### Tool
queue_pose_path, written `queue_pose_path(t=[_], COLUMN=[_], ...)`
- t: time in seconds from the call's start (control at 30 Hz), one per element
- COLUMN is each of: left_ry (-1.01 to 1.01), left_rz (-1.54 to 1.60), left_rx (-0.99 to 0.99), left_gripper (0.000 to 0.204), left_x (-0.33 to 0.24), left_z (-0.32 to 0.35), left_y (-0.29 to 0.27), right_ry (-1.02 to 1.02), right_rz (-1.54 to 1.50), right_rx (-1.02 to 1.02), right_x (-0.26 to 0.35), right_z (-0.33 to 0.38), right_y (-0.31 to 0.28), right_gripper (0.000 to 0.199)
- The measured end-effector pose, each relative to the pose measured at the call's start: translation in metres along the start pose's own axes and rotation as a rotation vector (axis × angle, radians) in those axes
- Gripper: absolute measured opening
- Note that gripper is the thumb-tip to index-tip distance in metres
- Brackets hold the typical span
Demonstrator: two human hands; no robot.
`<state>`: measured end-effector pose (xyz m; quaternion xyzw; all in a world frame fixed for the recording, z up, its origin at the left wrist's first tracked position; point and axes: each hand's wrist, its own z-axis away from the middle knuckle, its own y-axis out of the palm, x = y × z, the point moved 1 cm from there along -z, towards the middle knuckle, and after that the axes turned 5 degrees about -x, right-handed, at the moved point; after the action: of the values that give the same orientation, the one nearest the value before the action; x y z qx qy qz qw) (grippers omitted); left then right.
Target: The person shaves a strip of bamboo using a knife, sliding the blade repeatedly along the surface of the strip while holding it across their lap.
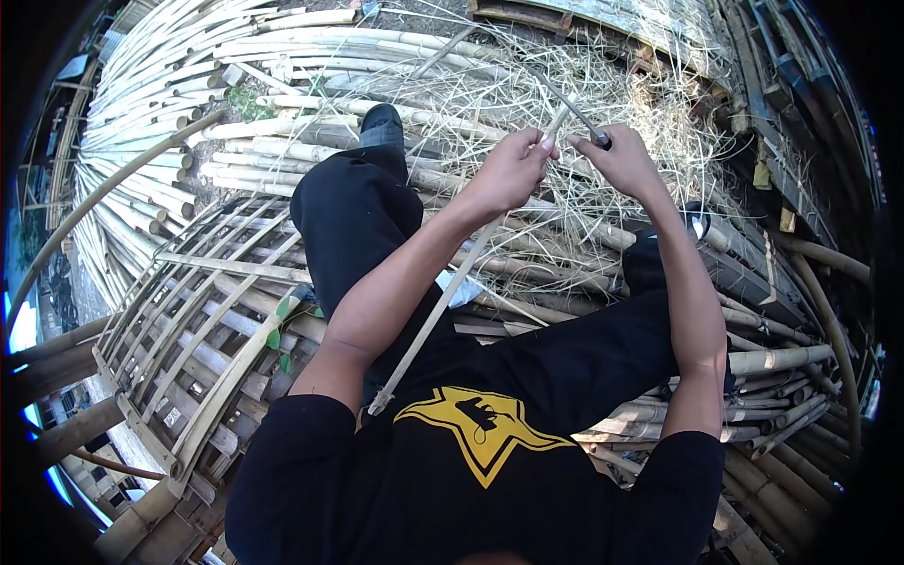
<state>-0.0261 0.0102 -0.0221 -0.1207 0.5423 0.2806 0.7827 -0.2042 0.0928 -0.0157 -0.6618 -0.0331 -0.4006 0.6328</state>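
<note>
Head view, looking down over a seated person in a black shirt with a yellow star print [480, 428] and black trousers.

Left hand [513, 169]: fingers curled closed around a thin bamboo strip [443, 306], gripping it near its upper end. The strip runs diagonally from the hand down past the left forearm; its lower end lies against the shirt, near the left edge of the star print. A short length of strip sticks out above the left hand, toward the right hand.

Right hand [623, 160]: closed in a fist on the dark handle of a knife [570, 105]. The thin grey blade extends up and to the left from the fist. The blade meets the upper end of the strip just above the left hand's fingertips; exact contact point too small to resolve.

Hands sit just beside each other, at arm's length, above the knees.

Surroundings: loose bamboo shavings [603, 85] heaped beneath and beyond the hands. Stacked bamboo poles [188, 85] fan out at upper left. A slatted bamboo frame [202, 330] lies at the person's left. More poles [782, 377] at lower right.
</note>
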Motion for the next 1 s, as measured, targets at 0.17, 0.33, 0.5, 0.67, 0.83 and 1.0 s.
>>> queue_pose_path(t=[0.17, 0.33, 0.5, 0.67, 0.83, 1.0], left_ry=[-0.061, -0.102, -0.098, -0.076, -0.106, -0.146], left_rz=[0.120, 0.246, 0.276, 0.269, 0.363, 0.410], left_rx=[0.060, 0.077, 0.078, 0.057, 0.055, 0.065], left_gripper=[0.022, 0.021, 0.021, 0.020, 0.019, 0.015], left_x=[-0.002, 0.000, -0.003, 0.004, 0.004, 0.007], left_z=[0.002, 0.002, 0.007, 0.002, -0.001, -0.002], left_y=[0.004, 0.002, 0.007, 0.004, 0.001, -0.004], right_ry=[0.165, 0.118, 0.125, 0.104, 0.093, 0.110], right_rz=[0.084, 0.156, 0.201, 0.239, 0.305, 0.336], right_rx=[0.062, 0.021, -0.003, -0.026, -0.070, -0.065], right_x=[0.016, 0.020, 0.012, 0.005, -0.004, -0.016], right_z=[0.010, 0.009, 0.004, -0.009, -0.022, -0.028], right_y=[0.018, 0.019, 0.021, 0.023, 0.021, 0.029], right_gripper=[0.040, 0.035, 0.030, 0.022, 0.021, 0.020])
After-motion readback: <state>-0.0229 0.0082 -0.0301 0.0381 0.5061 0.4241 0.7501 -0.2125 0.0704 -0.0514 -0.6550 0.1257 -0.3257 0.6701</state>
